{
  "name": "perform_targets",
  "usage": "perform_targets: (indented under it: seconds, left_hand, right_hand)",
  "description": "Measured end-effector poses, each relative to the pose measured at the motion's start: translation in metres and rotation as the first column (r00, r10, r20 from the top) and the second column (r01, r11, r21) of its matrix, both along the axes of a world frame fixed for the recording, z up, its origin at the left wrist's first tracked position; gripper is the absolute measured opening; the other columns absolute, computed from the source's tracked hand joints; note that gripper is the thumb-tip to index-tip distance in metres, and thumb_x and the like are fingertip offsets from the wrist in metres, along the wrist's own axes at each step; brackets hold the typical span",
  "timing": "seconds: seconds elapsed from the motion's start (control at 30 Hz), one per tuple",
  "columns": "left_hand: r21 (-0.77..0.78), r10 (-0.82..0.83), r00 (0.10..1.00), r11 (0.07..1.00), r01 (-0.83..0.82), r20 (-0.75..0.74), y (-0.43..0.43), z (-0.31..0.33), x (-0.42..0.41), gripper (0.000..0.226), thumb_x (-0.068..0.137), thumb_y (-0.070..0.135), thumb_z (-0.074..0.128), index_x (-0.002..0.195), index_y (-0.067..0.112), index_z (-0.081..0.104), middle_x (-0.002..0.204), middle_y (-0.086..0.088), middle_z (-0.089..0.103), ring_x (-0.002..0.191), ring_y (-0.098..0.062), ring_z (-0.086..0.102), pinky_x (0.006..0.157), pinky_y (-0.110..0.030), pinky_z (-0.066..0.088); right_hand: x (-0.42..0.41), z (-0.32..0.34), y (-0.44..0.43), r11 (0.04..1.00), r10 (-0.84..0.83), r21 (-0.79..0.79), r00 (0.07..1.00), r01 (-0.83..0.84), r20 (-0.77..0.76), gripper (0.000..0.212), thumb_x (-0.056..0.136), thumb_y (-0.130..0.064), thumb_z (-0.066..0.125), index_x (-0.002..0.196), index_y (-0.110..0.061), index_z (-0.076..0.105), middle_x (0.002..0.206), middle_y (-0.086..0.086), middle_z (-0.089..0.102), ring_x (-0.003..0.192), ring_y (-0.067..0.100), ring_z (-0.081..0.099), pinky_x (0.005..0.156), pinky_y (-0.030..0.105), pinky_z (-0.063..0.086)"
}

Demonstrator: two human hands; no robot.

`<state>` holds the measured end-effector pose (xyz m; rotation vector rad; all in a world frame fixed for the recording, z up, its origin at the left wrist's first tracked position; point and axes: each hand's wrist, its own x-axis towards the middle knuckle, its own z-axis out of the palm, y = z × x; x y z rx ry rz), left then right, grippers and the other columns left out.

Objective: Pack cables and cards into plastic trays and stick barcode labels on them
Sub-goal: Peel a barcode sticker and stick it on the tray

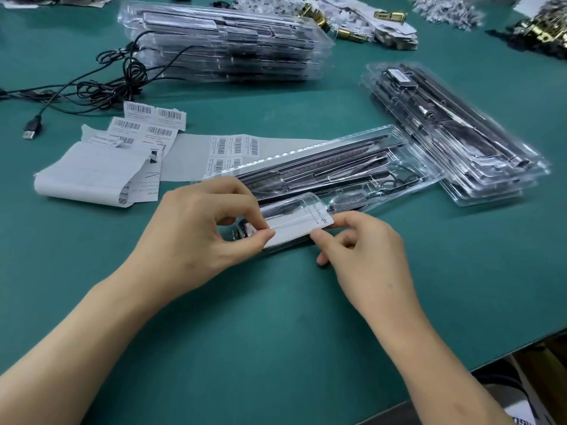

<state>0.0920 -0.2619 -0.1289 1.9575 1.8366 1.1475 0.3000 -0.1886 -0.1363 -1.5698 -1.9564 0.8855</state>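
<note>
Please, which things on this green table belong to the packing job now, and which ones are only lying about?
In the job:
- white card, pinched by the left hand and right hand
- open tray
- barcode label sheet
- packed tray stack

Lying about:
- brass parts
- used backing paper
- tangled black cable, probably idle for now

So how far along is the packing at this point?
Done: a far stack and a right stack of filled trays. In hand: the left hand and right hand both pinch a white card at the near end of the front tray, which already holds black parts. Left: no barcode label shows on this tray; label sheets lie behind it, and a loose cable lies far left.
</note>
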Motion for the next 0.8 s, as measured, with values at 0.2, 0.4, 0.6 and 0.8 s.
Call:
perform_targets:
  seconds: [0.2,0.4,0.6,0.8]
  left_hand:
    - [-0.018,-0.01,1.0,1.0,0.01,0.024,-0.001,0.001,-0.001,0.009,0.081,0.036,0.078,0.075,0.032,0.074,0.09,0.011,0.068,0.089,-0.018,0.07,0.078,-0.033,0.057]
    - [-0.035,-0.027,0.999,0.999,0.026,-0.019,-0.002,0.001,-0.002,0.01,0.081,0.038,0.078,0.074,0.035,0.073,0.091,0.013,0.067,0.089,-0.016,0.069,0.075,-0.034,0.056]
    - [-0.029,-0.028,0.999,0.999,0.028,-0.019,-0.002,0.003,-0.003,0.01,0.082,0.038,0.078,0.074,0.035,0.073,0.091,0.013,0.066,0.09,-0.017,0.071,0.075,-0.032,0.053]
    - [-0.031,-0.04,0.999,0.999,0.039,-0.034,-0.002,0.004,-0.002,0.011,0.082,0.036,0.079,0.073,0.033,0.073,0.091,0.013,0.065,0.091,-0.016,0.071,0.072,-0.037,0.052]
  right_hand:
    - [0.004,-0.004,-0.005,0.946,-0.047,0.325,0.987,-0.005,0.153,0.024,0.082,-0.057,0.075,0.093,-0.036,0.07,0.06,-0.014,0.055,0.069,0.01,0.055,0.059,0.031,0.037]
    - [0.015,0.005,0.016,0.831,0.044,0.52,0.954,-0.199,0.295,0.049,0.072,-0.06,0.076,0.095,-0.023,0.053,0.087,-0.01,0.052,0.087,0.019,0.048,0.073,0.035,0.04]
    - [0.011,0.029,0.049,0.675,0.45,0.401,0.776,-0.62,0.442,0.03,0.081,-0.04,0.081,0.105,-0.026,0.069,0.103,-0.008,0.059,0.099,0.017,0.056,0.089,0.04,0.047]
    - [0.013,0.029,0.063,0.472,0.564,0.397,0.615,-0.787,0.551,0.018,0.091,-0.025,0.074,0.107,-0.018,0.071,0.102,-0.004,0.064,0.096,0.021,0.062,0.076,0.038,0.053]
